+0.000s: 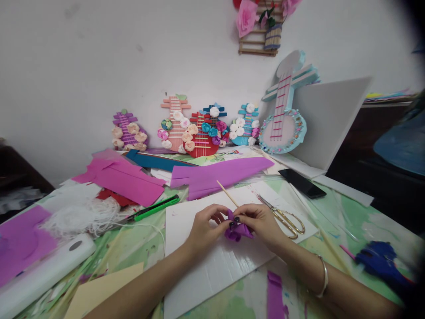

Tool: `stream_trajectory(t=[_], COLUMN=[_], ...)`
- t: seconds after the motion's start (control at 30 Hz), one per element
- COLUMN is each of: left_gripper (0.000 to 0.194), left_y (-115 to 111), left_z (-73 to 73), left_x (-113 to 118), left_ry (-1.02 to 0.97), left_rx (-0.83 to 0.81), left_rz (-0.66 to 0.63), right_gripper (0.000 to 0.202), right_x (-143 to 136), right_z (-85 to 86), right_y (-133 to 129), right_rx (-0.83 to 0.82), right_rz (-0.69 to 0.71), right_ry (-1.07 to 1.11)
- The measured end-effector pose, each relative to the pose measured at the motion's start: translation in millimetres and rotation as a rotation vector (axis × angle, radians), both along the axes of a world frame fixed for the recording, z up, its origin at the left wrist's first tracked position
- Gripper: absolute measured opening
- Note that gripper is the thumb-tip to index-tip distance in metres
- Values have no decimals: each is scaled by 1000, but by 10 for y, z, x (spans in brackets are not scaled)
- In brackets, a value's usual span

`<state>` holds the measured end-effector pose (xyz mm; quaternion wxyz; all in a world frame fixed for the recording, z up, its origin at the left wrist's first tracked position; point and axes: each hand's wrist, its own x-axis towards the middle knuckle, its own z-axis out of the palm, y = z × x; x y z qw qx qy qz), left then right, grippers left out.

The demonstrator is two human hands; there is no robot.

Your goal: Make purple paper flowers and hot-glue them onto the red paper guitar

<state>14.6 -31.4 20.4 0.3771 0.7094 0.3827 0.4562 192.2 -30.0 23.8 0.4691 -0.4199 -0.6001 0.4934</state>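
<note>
Both my hands meet above a white board, pinching a small purple paper flower between thumbs and fingertips. My left hand grips its left side, and my right hand grips its upper right side. A thin wooden stick rises from behind the fingers toward the upper left; its lower end is hidden, so I cannot tell what holds it. Gold-handled scissors lie just right of my right hand. Below it, on the table, is a purple paper strip.
A green utility knife, white string and pink sheets lie to the left. A purple sheet and black phone lie beyond the board. A blue glue gun is at right. Several flower-decorated paper instruments line the wall.
</note>
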Motion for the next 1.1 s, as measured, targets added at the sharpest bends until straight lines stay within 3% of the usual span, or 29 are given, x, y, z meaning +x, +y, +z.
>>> stream_trajectory(t=[0.17, 0.3, 0.63, 0.83, 1.1], left_gripper=[11, 16, 28, 29, 27], left_y=[16, 33, 70, 81, 98], left_z=[-10, -18, -29, -33, -74], left_x=[-19, -37, -57, -58, -48], left_ry=[-1, -53, -273, -236, -192], left_rx=[3, -43, -360, -349, -317], left_rz=[5, -106, -224, -216, -176], right_gripper=[8, 8, 22, 30, 16], right_x=[-4, -6, -5, 32, 15], right_z=[-18, 2, 6, 25, -18], right_y=[4, 3, 4, -3, 7], right_rx=[-17, -19, -135, -174, -72], right_rz=[29, 51, 129, 235, 221], right_ry=[-1, 12, 36, 29, -116])
